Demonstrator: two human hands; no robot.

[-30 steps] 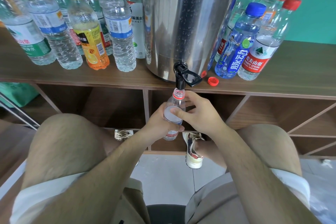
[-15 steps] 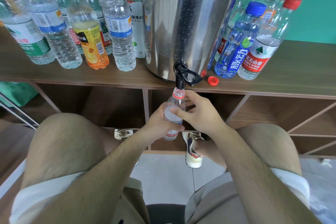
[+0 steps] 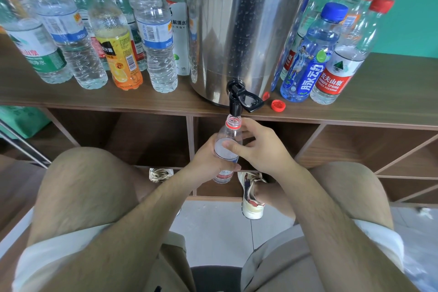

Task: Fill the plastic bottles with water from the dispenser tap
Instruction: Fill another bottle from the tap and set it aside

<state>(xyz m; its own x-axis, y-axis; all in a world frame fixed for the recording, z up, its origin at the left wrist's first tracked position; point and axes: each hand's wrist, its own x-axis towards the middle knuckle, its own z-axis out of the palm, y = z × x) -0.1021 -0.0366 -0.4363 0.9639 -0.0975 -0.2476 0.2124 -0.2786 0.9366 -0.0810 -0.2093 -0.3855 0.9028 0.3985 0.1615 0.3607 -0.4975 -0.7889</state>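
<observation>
**Filling a bottle at the tap**

Head view: both hands are holding a clear plastic bottle [image 3: 228, 147] upright, its open mouth directly under the black tap [image 3: 235, 108], probably to catch water. Left hand [image 3: 205, 161] is wrapping its body; right hand [image 3: 258, 147] is steadying its shoulder, fingers curled.

teal wall [image 3: 403, 7] at upper right. silver dispenser [image 3: 241, 31], speckled with droplets, black tap [image 3: 234, 104]. brown wood-grain bench [image 3: 379, 92]. at centre, clear bottle [image 3: 228, 133] with red neck ring. upper left, orange-labelled bottle [image 3: 116, 42] has yellow cap; right, blue bottle [image 3: 308, 59], blue cap; loose red cap [image 3: 278, 105].
</observation>
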